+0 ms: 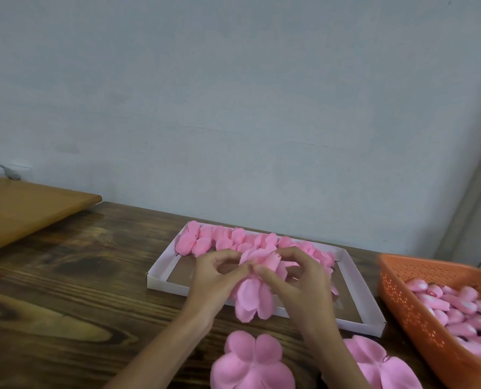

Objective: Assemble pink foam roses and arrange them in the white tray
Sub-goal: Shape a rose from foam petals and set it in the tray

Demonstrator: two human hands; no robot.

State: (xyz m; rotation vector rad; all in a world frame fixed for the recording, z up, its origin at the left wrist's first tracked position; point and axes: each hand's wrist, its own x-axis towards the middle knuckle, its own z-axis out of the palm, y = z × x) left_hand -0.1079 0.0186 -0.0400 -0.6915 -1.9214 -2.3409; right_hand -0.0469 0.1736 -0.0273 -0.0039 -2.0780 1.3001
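Fingers (232,275) of the left hand (214,279) and right hand (298,282) are pinched on a half-formed rose (254,300) above the white tray (160,265). Assembly is judged under way; next, the rose should be set beside the finished row (222,240).

— Where does the tray (160,265) sit?
— On the worktop (79,276), right of the middle, near the wall (233,108) behind. A row of roses (222,238) lies in it along its far side.
— And to its right?
— A basket (402,290), just beside it, with buds (458,304) inside.
— In front?
— Two petal stacks (250,360) side by side at the near edge. Above the tray's near side, the left hand (214,273) and right hand (298,282) hold a single rose (254,293) between them.
— Left?
— A board (28,203) at the far left corner.
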